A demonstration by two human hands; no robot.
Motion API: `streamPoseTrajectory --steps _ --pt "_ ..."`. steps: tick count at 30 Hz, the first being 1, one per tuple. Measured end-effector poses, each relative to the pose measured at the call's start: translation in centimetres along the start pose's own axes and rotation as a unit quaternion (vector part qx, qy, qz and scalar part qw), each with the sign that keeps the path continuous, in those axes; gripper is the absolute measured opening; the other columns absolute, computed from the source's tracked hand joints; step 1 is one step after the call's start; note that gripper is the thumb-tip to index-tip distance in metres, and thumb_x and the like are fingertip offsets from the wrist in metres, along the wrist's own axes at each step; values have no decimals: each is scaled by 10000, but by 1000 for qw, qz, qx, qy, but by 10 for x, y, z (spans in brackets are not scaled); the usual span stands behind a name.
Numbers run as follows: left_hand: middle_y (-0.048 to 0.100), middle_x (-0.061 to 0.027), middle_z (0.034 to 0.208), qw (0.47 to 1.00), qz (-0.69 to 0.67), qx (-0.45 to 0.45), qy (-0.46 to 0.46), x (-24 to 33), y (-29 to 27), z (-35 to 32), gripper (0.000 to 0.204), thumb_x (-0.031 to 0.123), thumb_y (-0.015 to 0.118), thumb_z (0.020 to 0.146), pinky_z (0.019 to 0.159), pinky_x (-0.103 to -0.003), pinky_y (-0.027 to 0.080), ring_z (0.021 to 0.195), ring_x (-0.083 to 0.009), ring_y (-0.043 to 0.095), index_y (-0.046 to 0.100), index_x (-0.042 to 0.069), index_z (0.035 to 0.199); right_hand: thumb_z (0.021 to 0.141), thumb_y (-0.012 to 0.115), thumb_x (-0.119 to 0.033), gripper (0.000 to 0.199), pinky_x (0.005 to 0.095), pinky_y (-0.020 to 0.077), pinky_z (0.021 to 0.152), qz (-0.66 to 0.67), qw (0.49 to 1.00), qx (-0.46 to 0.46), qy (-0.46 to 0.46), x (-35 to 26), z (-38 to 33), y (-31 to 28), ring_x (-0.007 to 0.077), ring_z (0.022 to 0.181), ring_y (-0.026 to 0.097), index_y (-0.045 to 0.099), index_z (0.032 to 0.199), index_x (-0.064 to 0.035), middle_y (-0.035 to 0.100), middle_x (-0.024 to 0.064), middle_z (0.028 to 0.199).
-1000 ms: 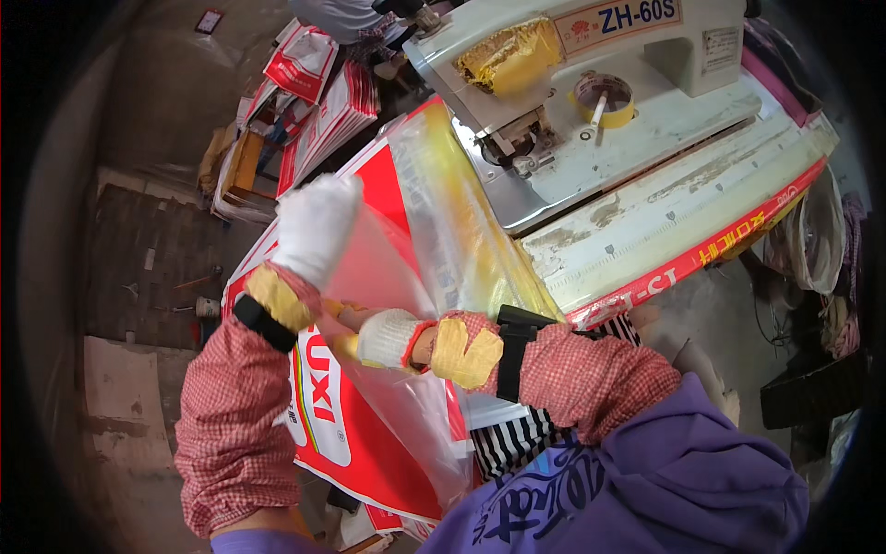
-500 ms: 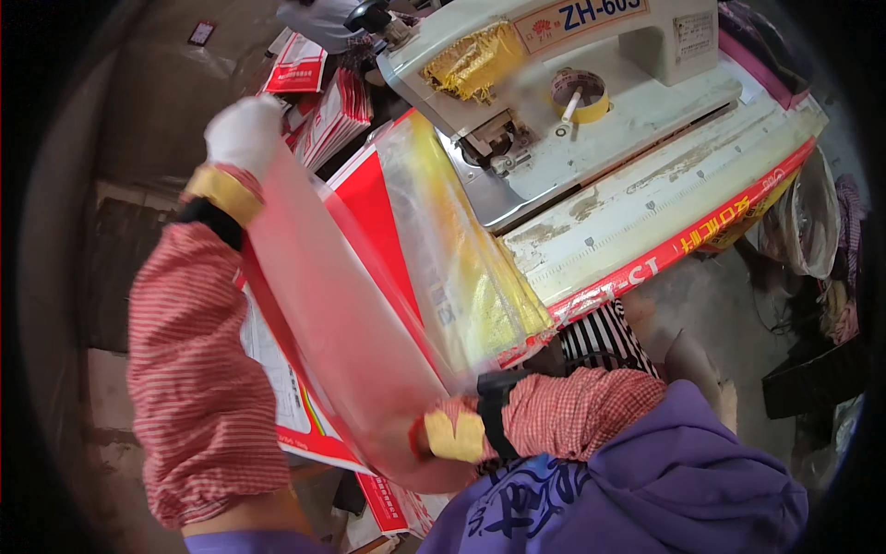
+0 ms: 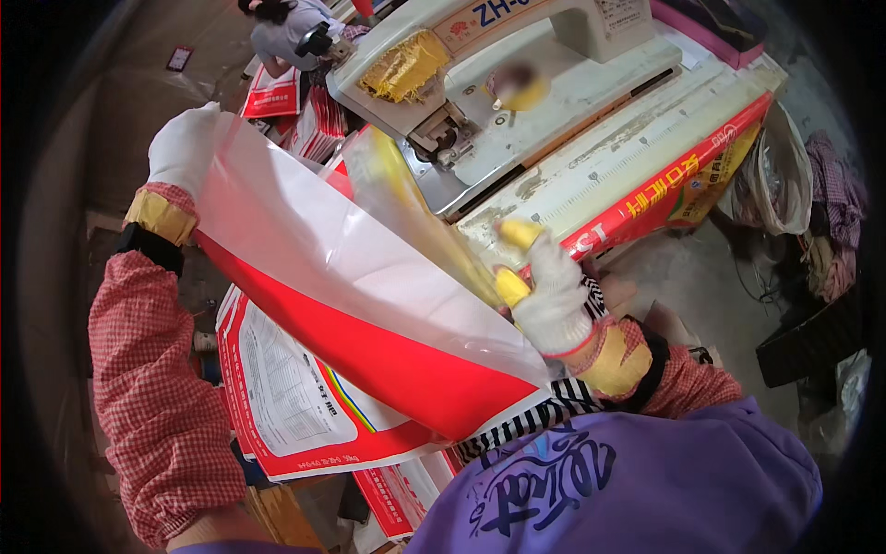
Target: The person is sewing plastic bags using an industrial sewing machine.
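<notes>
My left hand [image 3: 187, 148], in a white glove with a red checked sleeve, is raised and grips the far end of a red and white woven bag [image 3: 351, 295] with a clear plastic liner. My right hand [image 3: 544, 295], in a white glove with yellow fingertips, is at the bag's near edge beside the yellowish liner [image 3: 415, 212]; whether it grips that edge I cannot tell. The bag stretches diagonally between both hands in front of a white sewing machine [image 3: 517, 83] on its table.
A stack of printed red and white bags [image 3: 295, 406] lies below the held one. The sewing table's front edge carries a red strip [image 3: 664, 194]. Another person [image 3: 286, 37] sits at the top left beside more red bags. Clothes and a plastic bag [image 3: 784, 175] hang at right.
My left hand has risen further up and left, stretching the bag out. My right hand has moved up from the bag's low end to its near edge by the liner.
</notes>
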State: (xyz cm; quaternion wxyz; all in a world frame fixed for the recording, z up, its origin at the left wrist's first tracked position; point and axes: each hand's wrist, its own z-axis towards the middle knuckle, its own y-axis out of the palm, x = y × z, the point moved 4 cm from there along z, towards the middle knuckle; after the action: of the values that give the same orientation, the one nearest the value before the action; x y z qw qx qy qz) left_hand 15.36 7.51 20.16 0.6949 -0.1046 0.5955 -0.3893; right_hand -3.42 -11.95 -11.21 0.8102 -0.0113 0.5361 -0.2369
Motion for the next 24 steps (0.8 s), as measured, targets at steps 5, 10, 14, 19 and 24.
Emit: streamPoseTrajectory --steps 5,10,14,19,24 --pt "657 -144 1002 999 34 -6 26 8 0 3 309 260 391 933 794 -439 492 944 -335 624 616 80 1045 778 658 -147 592 387 500 722 153 970 -171 75 -28 21 -8 290 826 631 436 1318 -49 665 103 865" --pt "651 -156 1011 999 40 -27 25 16 -4 -2 297 251 403 921 802 -442 488 956 -352 614 613 79 1042 800 641 -64 567 278 509 540 272 894 -314 166 -51 4 7 155 617 620 447 1330 -13 661 118 802" --pt "661 -155 964 999 -13 -23 28 12 4 -3 335 319 419 928 783 -411 477 916 -333 628 617 53 978 788 682 -165 411 298 502 554 218 815 -408 350 -34 10 19 179 633 612 582 1162 -26 650 118 782" --pt "588 -35 710 855 -466 -107 -201 -59 24 18 244 192 467 881 644 -276 418 640 -143 525 605 61 729 770 628 -344 323 418 507 759 26 920 -389 37 -53 32 26 335 834 646 663 962 -87 671 151 863" --pt "629 -100 772 996 -33 -73 38 -60 26 84 132 103 552 797 725 -331 469 784 -199 594 652 37 850 821 564 -395 345 438 487 781 134 901 -409 49 -95 26 68 353 906 614 640 982 -100 648 166 918"
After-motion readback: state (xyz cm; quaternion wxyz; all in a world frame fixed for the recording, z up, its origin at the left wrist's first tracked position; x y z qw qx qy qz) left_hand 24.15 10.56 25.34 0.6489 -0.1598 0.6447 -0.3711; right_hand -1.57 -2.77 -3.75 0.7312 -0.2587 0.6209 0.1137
